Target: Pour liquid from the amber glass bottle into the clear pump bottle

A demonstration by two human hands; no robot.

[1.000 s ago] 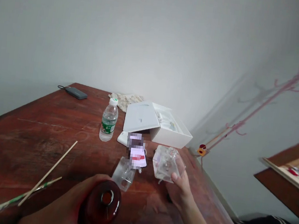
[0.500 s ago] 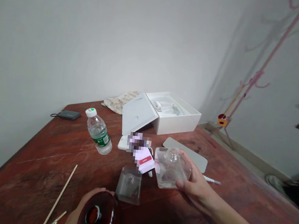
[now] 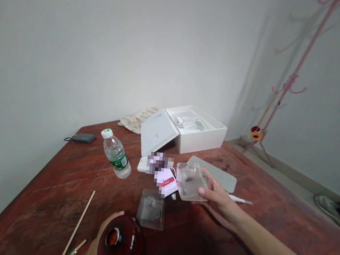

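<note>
My left hand (image 3: 91,253) grips an amber glass bottle (image 3: 120,242) at the bottom of the view, its open mouth turned toward the camera and the left fingers (image 3: 112,218) curled around its side. My right hand (image 3: 219,202) holds a square clear glass bottle (image 3: 190,182), the right fingers (image 3: 207,193) closed on it, just beside a blurred, pixelated card (image 3: 165,180) and overlapping a flat grey panel (image 3: 224,178) in view. A second square glass bottle (image 3: 151,209) stands between the hands on the red-brown wooden surface (image 3: 52,163). Farther back sit an open white box (image 3: 198,133) with its white lid (image 3: 157,133) leaning against it, a water bottle (image 3: 116,156), a patterned cloth (image 3: 137,119) and a dark grey power bank (image 3: 83,137). Two thin sticks (image 3: 77,225) lie on the surface left of the amber bottle. A pink coat rack (image 3: 291,84) stands by the wall at right.
</note>
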